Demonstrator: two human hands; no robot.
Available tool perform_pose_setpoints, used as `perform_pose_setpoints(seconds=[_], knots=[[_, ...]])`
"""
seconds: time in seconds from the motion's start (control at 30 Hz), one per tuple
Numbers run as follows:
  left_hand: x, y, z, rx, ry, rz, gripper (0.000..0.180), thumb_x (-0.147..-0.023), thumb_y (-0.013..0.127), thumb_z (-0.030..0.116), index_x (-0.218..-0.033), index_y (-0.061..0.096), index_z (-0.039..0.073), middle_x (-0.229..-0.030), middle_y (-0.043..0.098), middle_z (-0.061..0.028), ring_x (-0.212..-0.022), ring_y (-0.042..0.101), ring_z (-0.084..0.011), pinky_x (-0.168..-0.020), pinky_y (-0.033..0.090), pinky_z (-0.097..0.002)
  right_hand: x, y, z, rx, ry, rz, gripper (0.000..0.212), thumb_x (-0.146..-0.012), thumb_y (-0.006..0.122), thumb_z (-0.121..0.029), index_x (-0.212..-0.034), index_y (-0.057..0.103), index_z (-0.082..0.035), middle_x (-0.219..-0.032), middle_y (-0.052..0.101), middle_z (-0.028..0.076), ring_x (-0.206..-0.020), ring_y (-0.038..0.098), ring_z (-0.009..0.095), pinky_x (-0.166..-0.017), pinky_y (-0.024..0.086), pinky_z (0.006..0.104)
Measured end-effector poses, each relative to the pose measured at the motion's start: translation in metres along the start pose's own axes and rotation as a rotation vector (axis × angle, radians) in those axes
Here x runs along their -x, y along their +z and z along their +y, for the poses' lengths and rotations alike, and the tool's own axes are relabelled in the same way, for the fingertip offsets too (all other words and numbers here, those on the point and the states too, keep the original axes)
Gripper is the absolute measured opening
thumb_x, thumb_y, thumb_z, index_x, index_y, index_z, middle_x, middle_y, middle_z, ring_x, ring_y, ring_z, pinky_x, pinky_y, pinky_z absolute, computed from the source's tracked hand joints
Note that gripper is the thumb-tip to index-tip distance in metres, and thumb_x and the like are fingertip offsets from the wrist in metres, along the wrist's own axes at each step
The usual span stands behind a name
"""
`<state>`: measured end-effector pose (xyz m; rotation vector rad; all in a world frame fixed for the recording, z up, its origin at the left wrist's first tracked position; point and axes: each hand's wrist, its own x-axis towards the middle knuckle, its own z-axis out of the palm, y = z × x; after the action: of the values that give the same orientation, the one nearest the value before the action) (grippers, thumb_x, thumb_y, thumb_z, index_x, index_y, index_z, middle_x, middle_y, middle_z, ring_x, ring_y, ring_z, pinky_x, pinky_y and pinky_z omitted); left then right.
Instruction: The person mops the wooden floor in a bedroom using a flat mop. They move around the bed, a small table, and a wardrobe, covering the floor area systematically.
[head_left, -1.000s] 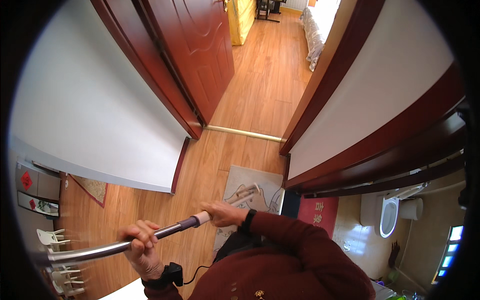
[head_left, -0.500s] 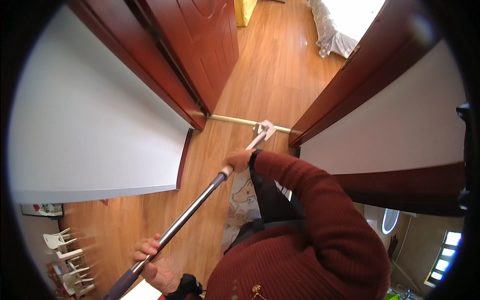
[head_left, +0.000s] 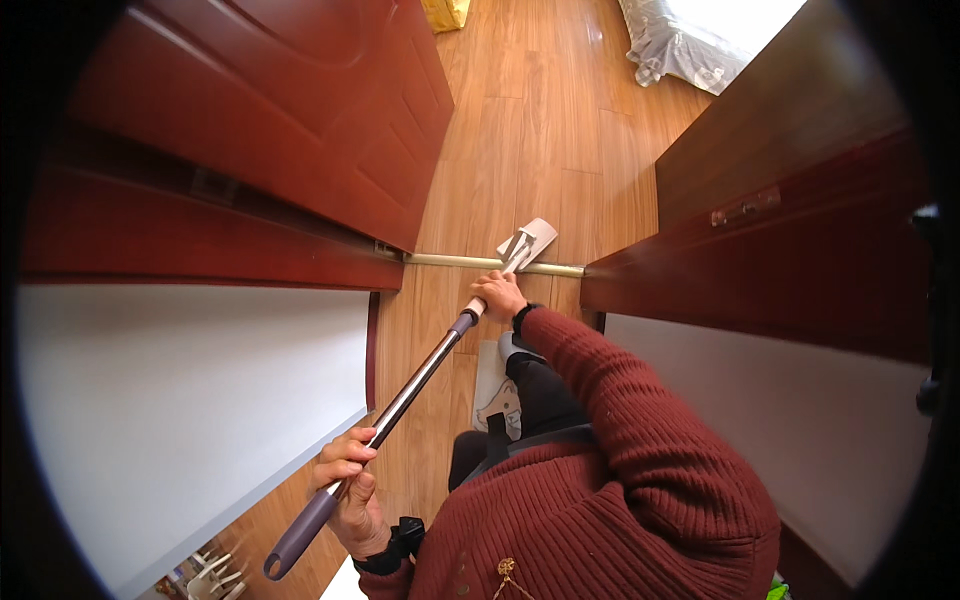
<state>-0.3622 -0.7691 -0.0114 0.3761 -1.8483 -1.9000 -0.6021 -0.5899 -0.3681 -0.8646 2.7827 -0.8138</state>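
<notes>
Across the gold threshold strip [head_left: 450, 260]: a long mop [head_left: 415, 385] slants from lower left to upper centre, its pale flat head [head_left: 540, 237] over the strip and onto the wood floor [head_left: 545, 130] beyond; whether the head presses the boards is hard to tell.
Left hand [head_left: 350, 475]: fingers curled over the shiny tube with the thumb on the other side, a loose wrap just above the purple-grey grip [head_left: 300, 535], which is bare of fingers.
Right hand [head_left: 499, 296]: closed around the pole farther forward, beside a pale pinkish sleeve [head_left: 476, 306] and near the head.
Weight: probably light, since the tube looks like thin hollow metal; with so long a pole, the head end may feel the heavier.
Stiffness: the tube looks rigid; the head seems to sit on a swivelling joint, so it may tip or turn.
Slip: polished metal could slide or roll in a loose palm.
Best hold: one hand on the matte grip, the other on the pale sleeve, spread well apart.
Close by: a red-brown door [head_left: 350, 110] to the left, likely to catch a wide swing.
</notes>
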Motion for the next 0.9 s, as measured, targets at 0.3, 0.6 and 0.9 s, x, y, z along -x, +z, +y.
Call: perform_pose_setpoints(seconds=[0.3,0.6,0.9], knots=[[-0.12,0.092,-0.001,0.058,-0.03,-0.362,0.02,-0.082,0.081,0.012,-0.089,0.063,0.005,-0.082,0.065,-0.0094,-0.098,0.067,-0.0366,-0.096,0.049,-0.0527,-0.054,0.008,-0.004,-2.097,1.204,0.063,0.08,-0.091,0.072,-0.043,-0.142,0.027,0.0,-0.128,0.047,0.028,-0.106,0.063,0.043,-0.084,0.054,0.0585],[-0.258,0.125,-0.016,0.109,0.103,-0.624,0.019,-0.08,0.081,0.007,-0.089,0.064,0.004,-0.083,0.07,-0.0133,-0.097,0.07,-0.0415,-0.101,0.046,-0.0582,-0.167,-0.055,0.032,-2.129,1.051,0.3,0.021,-0.094,0.054,0.008,-0.112,0.044,0.012,-0.1,0.058,0.02,-0.089,0.067,0.031,-0.079,0.061,0.0444],[-0.445,0.247,-0.123,0.186,0.092,-0.848,0.019,-0.081,0.073,-0.008,-0.096,0.068,0.003,-0.115,0.07,-0.0158,-0.125,0.058,-0.0338,-0.111,0.04,-0.0476,-0.341,-0.166,0.124,-2.342,0.716,0.527,0.019,-0.096,0.067,-0.014,-0.102,0.054,-0.002,-0.1,0.064,0.012,-0.092,0.069,0.032,-0.083,0.06,0.0461]])
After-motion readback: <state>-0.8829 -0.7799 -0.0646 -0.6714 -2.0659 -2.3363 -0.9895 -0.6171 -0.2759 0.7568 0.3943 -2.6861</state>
